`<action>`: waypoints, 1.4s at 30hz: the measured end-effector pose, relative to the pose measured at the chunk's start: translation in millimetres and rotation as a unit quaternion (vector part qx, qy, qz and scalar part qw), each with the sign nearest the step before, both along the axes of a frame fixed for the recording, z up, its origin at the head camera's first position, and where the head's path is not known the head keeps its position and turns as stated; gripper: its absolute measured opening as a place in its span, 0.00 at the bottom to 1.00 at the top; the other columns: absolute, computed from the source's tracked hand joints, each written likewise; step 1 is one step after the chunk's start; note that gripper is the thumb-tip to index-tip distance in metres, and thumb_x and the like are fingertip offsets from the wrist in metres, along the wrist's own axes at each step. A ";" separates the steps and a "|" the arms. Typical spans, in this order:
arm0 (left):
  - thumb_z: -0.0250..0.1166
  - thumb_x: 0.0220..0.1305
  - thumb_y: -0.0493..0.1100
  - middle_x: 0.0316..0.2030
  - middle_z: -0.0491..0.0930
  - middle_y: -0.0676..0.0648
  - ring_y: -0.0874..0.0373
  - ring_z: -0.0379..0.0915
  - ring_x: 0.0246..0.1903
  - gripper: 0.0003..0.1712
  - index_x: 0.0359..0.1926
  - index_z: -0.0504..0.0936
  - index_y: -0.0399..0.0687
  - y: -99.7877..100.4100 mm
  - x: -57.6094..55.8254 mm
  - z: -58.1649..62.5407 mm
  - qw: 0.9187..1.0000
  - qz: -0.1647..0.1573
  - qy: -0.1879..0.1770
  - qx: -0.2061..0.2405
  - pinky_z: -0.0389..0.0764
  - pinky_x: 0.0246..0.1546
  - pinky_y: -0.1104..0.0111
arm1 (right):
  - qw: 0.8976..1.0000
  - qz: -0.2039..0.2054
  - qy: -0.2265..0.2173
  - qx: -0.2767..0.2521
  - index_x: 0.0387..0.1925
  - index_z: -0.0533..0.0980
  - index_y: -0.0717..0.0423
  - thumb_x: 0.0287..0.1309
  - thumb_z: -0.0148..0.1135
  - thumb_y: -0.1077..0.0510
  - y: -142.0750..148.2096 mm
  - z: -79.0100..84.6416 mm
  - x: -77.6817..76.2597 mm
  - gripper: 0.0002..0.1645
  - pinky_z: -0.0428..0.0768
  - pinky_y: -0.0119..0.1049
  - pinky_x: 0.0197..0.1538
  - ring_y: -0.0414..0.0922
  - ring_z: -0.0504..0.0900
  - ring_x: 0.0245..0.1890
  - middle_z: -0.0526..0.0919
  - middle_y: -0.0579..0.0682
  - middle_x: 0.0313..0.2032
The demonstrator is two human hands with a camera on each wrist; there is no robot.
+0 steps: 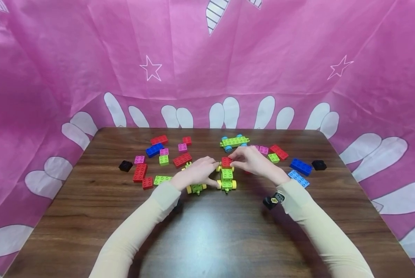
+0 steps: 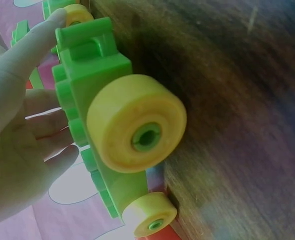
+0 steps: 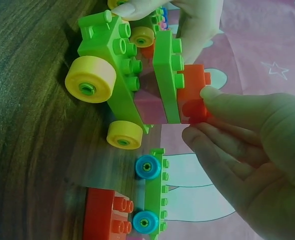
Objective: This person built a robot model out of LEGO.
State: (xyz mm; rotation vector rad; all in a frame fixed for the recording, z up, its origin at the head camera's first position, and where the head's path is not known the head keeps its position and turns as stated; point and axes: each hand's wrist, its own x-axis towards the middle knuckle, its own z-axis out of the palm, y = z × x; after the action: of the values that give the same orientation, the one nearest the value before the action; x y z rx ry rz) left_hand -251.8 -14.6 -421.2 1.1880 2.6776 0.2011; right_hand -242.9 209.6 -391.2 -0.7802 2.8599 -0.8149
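Note:
My right hand pinches a red brick between thumb and fingers. It sits on a green brick, above a pink brick, all stacked on a green wheeled base with yellow wheels. My left hand reaches over a second green base with yellow wheels, fingers extended. In the right wrist view, the left thumb touches the coupling end of the stacked base. The left wrist view shows the second base close up, with the left palm beside its studs.
A green base with blue wheels stands at the back. Loose red, blue, light blue, pink, green and black bricks lie on both sides of the wooden table. A pink curtain hangs behind.

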 end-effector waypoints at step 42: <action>0.70 0.55 0.67 0.58 0.78 0.42 0.49 0.71 0.61 0.48 0.65 0.73 0.37 -0.1 1.9 -1.0 1.000 0.008 0.020 -0.004 0.70 0.68 0.59 | 0.996 -0.018 0.038 -0.085 0.46 0.83 0.53 0.57 0.71 0.54 9.9 -20.7 6.7 0.16 0.85 0.44 0.50 0.44 0.86 0.43 0.89 0.49 0.44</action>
State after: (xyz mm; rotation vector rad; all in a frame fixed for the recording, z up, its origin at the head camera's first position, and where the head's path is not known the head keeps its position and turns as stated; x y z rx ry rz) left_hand -249.9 -14.6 -422.1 1.1821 2.7200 0.1700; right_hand -236.1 219.5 -412.0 -0.7963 2.9068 -1.0670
